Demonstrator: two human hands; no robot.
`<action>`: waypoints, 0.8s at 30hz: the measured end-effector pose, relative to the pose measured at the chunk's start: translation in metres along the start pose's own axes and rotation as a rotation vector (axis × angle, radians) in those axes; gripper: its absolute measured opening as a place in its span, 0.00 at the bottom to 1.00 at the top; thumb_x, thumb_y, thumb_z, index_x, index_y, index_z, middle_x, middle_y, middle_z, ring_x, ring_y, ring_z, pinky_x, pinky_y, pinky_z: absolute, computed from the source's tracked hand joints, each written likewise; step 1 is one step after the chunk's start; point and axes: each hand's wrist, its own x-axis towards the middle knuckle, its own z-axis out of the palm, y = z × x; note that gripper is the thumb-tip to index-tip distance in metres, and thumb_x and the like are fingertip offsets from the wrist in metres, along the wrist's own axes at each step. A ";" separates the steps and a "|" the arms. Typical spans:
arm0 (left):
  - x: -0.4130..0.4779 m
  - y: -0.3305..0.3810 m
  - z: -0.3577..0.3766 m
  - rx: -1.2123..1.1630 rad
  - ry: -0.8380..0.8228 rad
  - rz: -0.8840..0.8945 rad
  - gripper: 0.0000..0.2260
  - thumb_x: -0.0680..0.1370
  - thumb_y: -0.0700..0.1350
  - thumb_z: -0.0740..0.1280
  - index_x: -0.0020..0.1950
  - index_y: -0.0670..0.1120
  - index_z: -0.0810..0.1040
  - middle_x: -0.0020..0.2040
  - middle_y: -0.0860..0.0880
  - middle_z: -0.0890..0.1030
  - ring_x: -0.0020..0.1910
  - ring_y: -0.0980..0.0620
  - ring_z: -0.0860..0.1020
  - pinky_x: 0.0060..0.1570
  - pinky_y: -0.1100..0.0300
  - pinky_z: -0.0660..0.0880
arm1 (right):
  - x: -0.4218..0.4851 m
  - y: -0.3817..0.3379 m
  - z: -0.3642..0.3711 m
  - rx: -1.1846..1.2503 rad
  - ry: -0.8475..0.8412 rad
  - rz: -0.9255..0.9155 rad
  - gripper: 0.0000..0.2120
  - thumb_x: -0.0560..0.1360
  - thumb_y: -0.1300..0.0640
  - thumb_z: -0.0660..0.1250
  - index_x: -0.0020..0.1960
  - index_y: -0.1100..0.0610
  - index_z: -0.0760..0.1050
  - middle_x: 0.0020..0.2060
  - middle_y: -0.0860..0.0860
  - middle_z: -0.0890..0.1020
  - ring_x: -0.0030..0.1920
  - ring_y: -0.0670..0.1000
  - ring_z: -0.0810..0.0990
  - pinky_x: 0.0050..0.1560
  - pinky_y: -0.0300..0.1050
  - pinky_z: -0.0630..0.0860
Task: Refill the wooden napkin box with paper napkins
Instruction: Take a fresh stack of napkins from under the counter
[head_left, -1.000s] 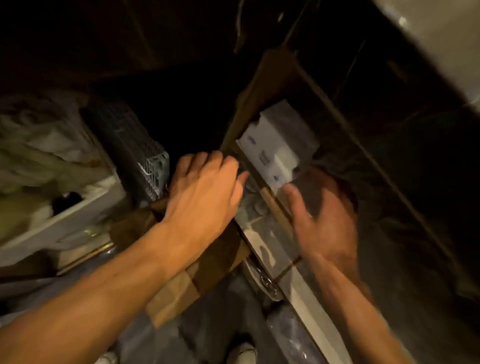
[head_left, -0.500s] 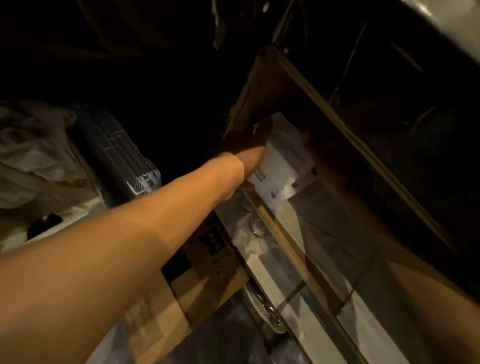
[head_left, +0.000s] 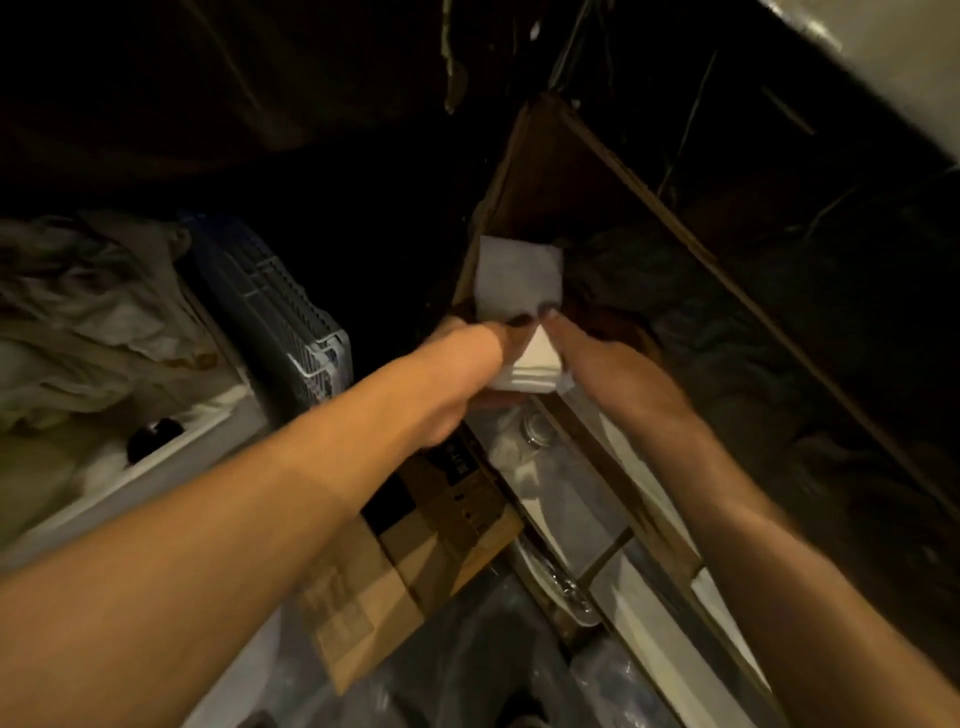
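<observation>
A white pack of paper napkins (head_left: 519, 283) sits at the near left corner of a large open cardboard carton (head_left: 613, 171). My left hand (head_left: 462, 364) grips the pack's left side and my right hand (head_left: 602, 358) grips its right side, fingertips curled over the top edge. The pack's layered lower edge (head_left: 530, 371) shows between my hands. The carton's dark inside holds crumpled dark plastic wrap (head_left: 727, 338). No wooden napkin box is in view.
A white wire rack (head_left: 291, 312) leans left of the carton. Crumpled cloth in a white bin (head_left: 104, 332) lies at far left. Flattened cardboard (head_left: 415, 561) and plastic-wrapped goods (head_left: 530, 441) lie below my arms. The surroundings are very dark.
My right hand has come into the carton and joined the left on the napkin pack. The pack now sits between both hands, turned with its plain face up.
</observation>
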 end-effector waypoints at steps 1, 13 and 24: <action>-0.008 -0.003 -0.012 0.119 -0.018 0.036 0.14 0.80 0.43 0.67 0.65 0.44 0.72 0.64 0.38 0.78 0.59 0.42 0.80 0.51 0.52 0.81 | -0.007 -0.002 0.003 0.014 0.010 -0.011 0.27 0.74 0.33 0.63 0.63 0.51 0.77 0.49 0.46 0.79 0.50 0.49 0.77 0.48 0.43 0.70; -0.245 0.042 -0.102 1.194 -0.355 0.217 0.23 0.77 0.44 0.69 0.70 0.55 0.68 0.59 0.47 0.72 0.61 0.47 0.69 0.64 0.49 0.68 | -0.262 -0.045 -0.052 0.155 -0.427 -0.215 0.42 0.68 0.42 0.72 0.77 0.44 0.56 0.67 0.41 0.74 0.67 0.33 0.68 0.71 0.34 0.62; -0.397 0.132 0.039 0.795 -0.748 0.194 0.20 0.72 0.47 0.76 0.61 0.53 0.75 0.55 0.53 0.81 0.51 0.61 0.82 0.45 0.65 0.80 | -0.467 -0.033 -0.215 0.689 0.038 0.054 0.19 0.74 0.54 0.73 0.64 0.45 0.76 0.58 0.43 0.83 0.58 0.45 0.82 0.52 0.35 0.79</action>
